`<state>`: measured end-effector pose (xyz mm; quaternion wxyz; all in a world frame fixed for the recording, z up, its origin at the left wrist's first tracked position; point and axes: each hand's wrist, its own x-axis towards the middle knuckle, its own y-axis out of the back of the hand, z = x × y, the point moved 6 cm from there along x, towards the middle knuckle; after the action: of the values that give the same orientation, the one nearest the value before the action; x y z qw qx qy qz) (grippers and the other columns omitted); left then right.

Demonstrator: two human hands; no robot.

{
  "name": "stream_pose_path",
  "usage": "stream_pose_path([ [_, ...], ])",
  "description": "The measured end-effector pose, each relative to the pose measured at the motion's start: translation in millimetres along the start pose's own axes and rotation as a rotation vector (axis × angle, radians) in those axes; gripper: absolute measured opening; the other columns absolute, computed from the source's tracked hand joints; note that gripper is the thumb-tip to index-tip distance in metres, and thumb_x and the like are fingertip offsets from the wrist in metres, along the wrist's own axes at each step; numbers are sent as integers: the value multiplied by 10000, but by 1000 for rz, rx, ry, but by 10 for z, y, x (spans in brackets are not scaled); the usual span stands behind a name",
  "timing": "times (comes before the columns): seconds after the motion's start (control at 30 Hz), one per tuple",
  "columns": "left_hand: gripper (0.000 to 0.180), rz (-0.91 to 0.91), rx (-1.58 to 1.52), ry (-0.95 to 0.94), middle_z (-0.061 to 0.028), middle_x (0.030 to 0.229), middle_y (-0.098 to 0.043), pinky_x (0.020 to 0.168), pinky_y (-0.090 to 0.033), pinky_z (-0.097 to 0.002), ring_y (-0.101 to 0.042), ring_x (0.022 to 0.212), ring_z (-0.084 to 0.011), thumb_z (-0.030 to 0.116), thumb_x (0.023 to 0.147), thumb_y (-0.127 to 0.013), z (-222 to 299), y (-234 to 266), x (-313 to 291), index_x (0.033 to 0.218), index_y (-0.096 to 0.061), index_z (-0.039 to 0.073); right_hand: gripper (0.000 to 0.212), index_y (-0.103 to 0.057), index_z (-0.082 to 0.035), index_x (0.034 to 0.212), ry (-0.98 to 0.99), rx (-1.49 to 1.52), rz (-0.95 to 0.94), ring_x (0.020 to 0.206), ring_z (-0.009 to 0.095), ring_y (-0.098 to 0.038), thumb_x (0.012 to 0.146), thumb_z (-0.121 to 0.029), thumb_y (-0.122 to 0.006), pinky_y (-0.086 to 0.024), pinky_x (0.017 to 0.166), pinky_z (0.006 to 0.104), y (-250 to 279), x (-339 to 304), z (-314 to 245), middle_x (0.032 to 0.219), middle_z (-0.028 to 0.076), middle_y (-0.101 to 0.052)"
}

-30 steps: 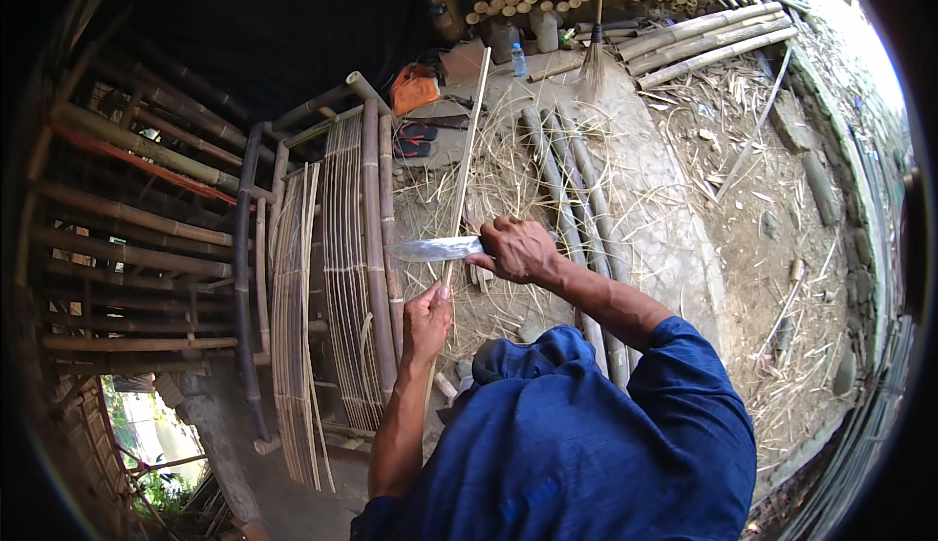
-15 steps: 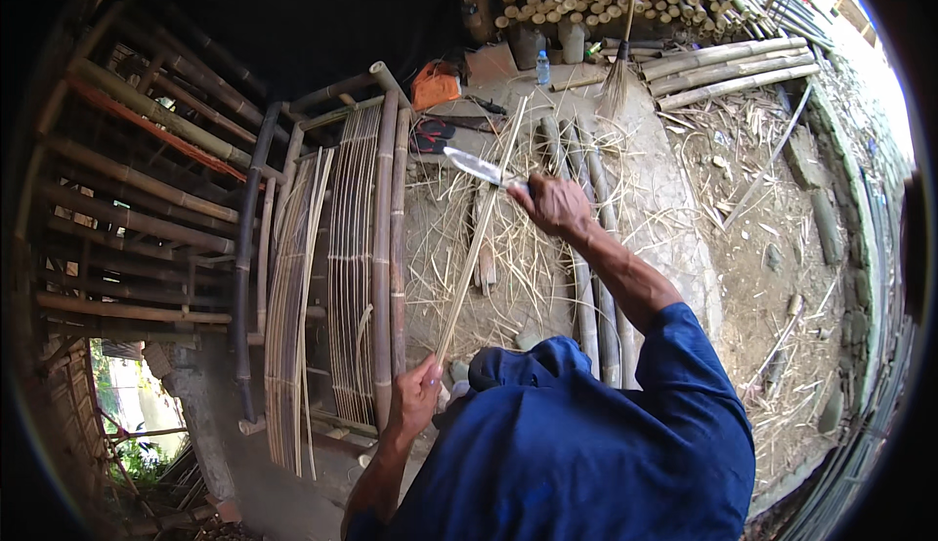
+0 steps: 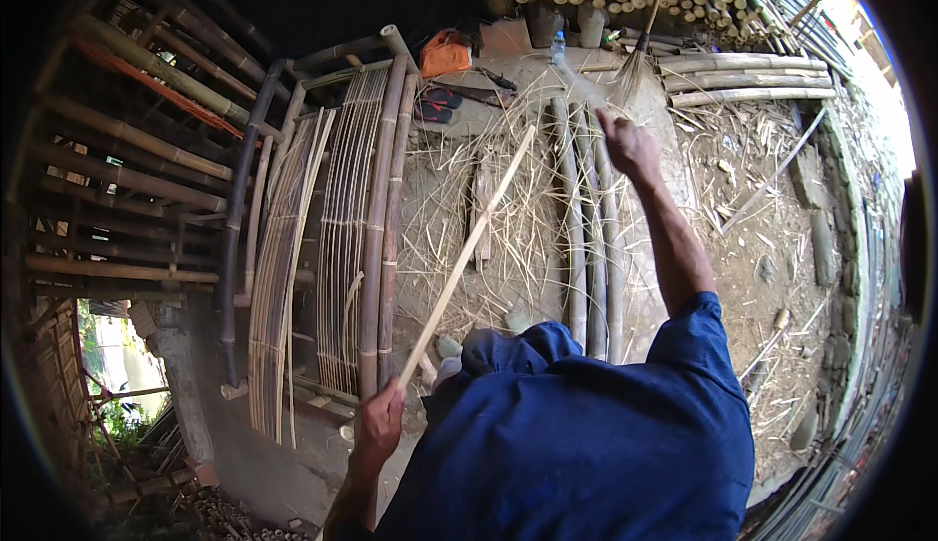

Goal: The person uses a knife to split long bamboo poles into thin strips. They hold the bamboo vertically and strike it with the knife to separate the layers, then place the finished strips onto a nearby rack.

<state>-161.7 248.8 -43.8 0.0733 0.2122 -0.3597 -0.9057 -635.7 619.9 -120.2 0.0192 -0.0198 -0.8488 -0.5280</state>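
Long, flat, pale split-bamboo strip (image 3: pixel 469 256): centre of view, slanting from lower left up toward the right, near end in the left hand, far end free above the littered ground.

Far left: dark brown bamboo rails (image 3: pixel 127 269), stacked as an open lattice. Next, loose bundle of thin tan bamboo slats (image 3: pixel 275 277), lengthwise beside a low brown bamboo-pole frame (image 3: pixel 375 238); probably laid parallel to avoid tangling. Within the frame, evenly spaced narrow slats (image 3: pixel 342 218), gaps showing between.

Just below the frame's near corner: left hand (image 3: pixel 381 422), fingers wrapped around the strip's lower end. Grip at the very end, likely to leave nearly the whole length exposed. Farther off, crumpled orange bag (image 3: pixel 446 53) and dark sandals with red straps (image 3: pixel 437 104), set beside the frame, perhaps to be out of the way.

Mid-ground: tangle of thin straw-coloured bamboo shavings (image 3: pixel 528 277), beneath and around the strip. Then three long grey bamboo poles (image 3: pixel 574 277), side by side on the ground.

Over the poles' far ends: right hand (image 3: pixel 630 145), closed around what looks like a knife (image 3: pixel 582 86), blade blurred to a pale streak; well apart from the strip, arm outstretched, presumably for clearance. Beyond, upright straw broom (image 3: pixel 631 80); farther right, thick pale bamboo poles (image 3: pixel 747 80), lying together.
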Motion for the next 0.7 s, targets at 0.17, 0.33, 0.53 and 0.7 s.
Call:
stream_pose_path([
  [0.17,252,116,176,-168,-294,829,-634,639,-489,-467,-642,769,-468,114,996,-530,101,-124,461,1136,-607,-80,705,-498,-181,654,417,-117,-511,381,66,-299,968,-739,-204,-250,309,320,-737,-1384,-1209,471,-52,-355],
  [0.33,228,44,198,-143,-287,851,-637,655,-490,-481,-642,792,-467,101,991,-527,250,-55,428,1133,-608,-59,784,-654,-76,755,277,1,-591,447,212,-574,954,-740,-286,-443,429,420,-1051,-1537,-1108,538,103,-591],
  [0.53,240,-4,227,-185,-265,880,-648,657,-507,-476,-647,806,-460,108,978,-536,21,-59,198,1182,-611,8,767,-678,-80,755,468,-129,-400,517,274,-633,953,-731,-324,-498,517,439,-843,-1278,-967,598,146,-634],
  [0.7,236,224,309,-195,-210,838,-667,610,-516,-460,-662,715,-392,133,918,-634,-145,574,-213,1119,-673,16,912,-705,62,905,-358,46,-313,1007,436,-671,920,-769,-330,-495,877,524,-774,-148,986,943,332,-680],
])
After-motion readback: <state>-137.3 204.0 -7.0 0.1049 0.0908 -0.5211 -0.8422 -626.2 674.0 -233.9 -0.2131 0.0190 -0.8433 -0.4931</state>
